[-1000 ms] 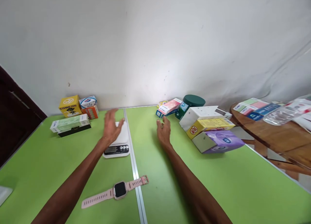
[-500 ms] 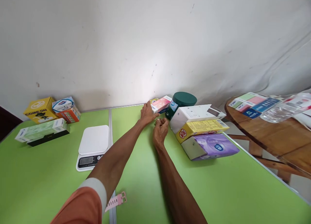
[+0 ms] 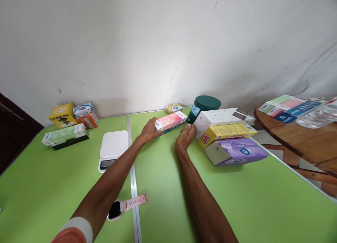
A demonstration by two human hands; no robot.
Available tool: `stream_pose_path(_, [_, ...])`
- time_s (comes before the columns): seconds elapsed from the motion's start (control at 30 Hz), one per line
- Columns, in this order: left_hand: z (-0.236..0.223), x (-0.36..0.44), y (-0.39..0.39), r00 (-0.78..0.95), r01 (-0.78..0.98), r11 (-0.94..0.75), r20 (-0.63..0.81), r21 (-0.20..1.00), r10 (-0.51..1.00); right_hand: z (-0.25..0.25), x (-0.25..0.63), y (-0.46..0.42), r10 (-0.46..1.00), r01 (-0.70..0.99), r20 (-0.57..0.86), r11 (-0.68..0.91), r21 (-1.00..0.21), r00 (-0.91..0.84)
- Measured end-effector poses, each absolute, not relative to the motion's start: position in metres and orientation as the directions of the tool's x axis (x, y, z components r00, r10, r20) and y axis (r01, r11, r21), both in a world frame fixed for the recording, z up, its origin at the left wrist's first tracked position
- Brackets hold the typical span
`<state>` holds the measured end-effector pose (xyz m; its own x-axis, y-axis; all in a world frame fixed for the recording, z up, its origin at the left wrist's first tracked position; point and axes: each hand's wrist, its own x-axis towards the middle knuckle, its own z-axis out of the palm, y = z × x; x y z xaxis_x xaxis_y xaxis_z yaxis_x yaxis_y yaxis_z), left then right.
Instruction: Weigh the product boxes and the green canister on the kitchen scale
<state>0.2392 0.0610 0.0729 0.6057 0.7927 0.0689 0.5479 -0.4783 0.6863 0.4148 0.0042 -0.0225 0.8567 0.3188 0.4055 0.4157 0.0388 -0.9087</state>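
My left hand [image 3: 150,131] grips the left end of a long pink carton [image 3: 170,120] with a dark teal side, low over the green table [image 3: 158,172]. My right hand [image 3: 185,137] is just right of that carton, fingers stretched forward, at the left end of a white box [image 3: 214,117]. Its fingertips are partly hidden. Right behind it stands a dark green canister [image 3: 206,103] with a green lid. A small yellow box [image 3: 174,108] lies by the wall behind the pink carton.
Beside the white box are a yellow carton [image 3: 226,133] and a purple pack [image 3: 239,151]. A white scale [image 3: 114,144] and pink watch [image 3: 133,202] lie left, beyond them a yellow box [image 3: 62,115], an orange box [image 3: 86,115] and a green carton [image 3: 64,134]. A wooden table [image 3: 302,137] stands right.
The pink carton has come left and nearer, away from the canister, in my left hand, uncovering the small yellow box. My right hand has uncurled and moved toward the white box. The view has shifted.
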Motion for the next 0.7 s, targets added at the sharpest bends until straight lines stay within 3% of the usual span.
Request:
stream_pose_path(0.07, [0.074, 0.224, 0.054, 0.623, 0.522, -0.463, 0.050, 0.717, 0.780, -0.015, 0.408, 0.002, 0.269, 0.411, 0.402, 0.025, -0.911, 0.875])
stream_pose_path(0.33, [0.097, 0.192, 0.039, 0.610, 0.380, -0.408, 0.106, 0.830, 0.785, 0.014, 0.377, -0.024, 0.298, 0.508, 0.502, 0.062, -0.859, 0.812])
stream_pose_path(0.53, [0.136, 0.080, 0.041, 0.558, 0.413, -0.476, 0.198, 0.776, 0.806, 0.031, 0.299, -0.030, 0.485, 0.579, 0.610, 0.234, -0.781, 0.627])
stream_pose_path(0.7, [0.130, -0.012, 0.033, 0.477, 0.465, -0.346, 0.098, 0.815, 0.873, 0.018, 0.229, -0.034, 0.618, 0.525, 0.645, 0.401, -0.751, 0.450])
